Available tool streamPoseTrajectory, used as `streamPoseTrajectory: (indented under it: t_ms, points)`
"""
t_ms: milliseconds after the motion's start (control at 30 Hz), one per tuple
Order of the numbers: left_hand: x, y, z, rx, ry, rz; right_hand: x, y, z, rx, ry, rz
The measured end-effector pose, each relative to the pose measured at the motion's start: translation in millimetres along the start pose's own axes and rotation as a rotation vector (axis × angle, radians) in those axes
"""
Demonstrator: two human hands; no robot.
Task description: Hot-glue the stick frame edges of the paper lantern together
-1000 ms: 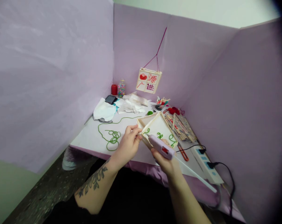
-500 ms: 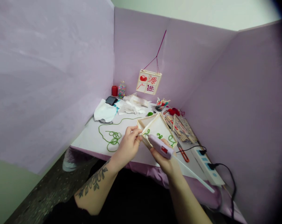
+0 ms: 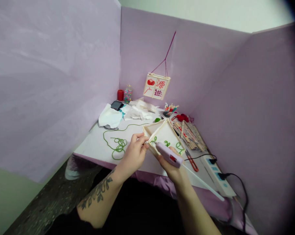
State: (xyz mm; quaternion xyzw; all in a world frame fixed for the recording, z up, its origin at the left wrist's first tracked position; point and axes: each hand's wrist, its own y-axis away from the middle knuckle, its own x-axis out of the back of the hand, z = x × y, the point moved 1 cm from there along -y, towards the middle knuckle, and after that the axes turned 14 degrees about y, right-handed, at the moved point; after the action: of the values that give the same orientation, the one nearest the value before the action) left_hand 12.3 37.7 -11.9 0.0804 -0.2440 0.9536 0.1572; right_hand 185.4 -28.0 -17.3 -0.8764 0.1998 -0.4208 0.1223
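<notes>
Our left hand (image 3: 135, 152) pinches the left corner of the white box (image 3: 163, 131), just below the centre of the picture. Our right hand (image 3: 173, 170), to its right, grips the glue gun (image 3: 169, 154), its nozzle close to a green loop (image 3: 154, 139) on the panel; we cannot tell whether they touch. Loose green cord (image 3: 119, 145) lies left of centre on the bench (image 3: 88, 147).
</notes>
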Motion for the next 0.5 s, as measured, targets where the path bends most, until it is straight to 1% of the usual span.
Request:
streamPoseTrajectory:
  t_ms: [67, 167, 333, 500]
  points:
    - [0.6, -0.3, -0.6, 0.002, -0.006, 0.005, 0.9, -0.1, -1.6, 0.015, -0.011, -0.026]
    - [1.2, -0.5, 1.3, 0.000, -0.022, 0.001, -0.2, 0.1, -0.9, 0.028, -0.027, -0.029]
    - [1.1, 0.7, 6.0, -0.005, -0.047, 0.003, -2.7, 0.4, 0.6, -0.036, -0.016, 0.009]
    - [1.4, 1.7, 5.4, -0.006, -0.065, 0.005, -2.8, -1.2, 3.6, 0.001, -0.048, -0.050]
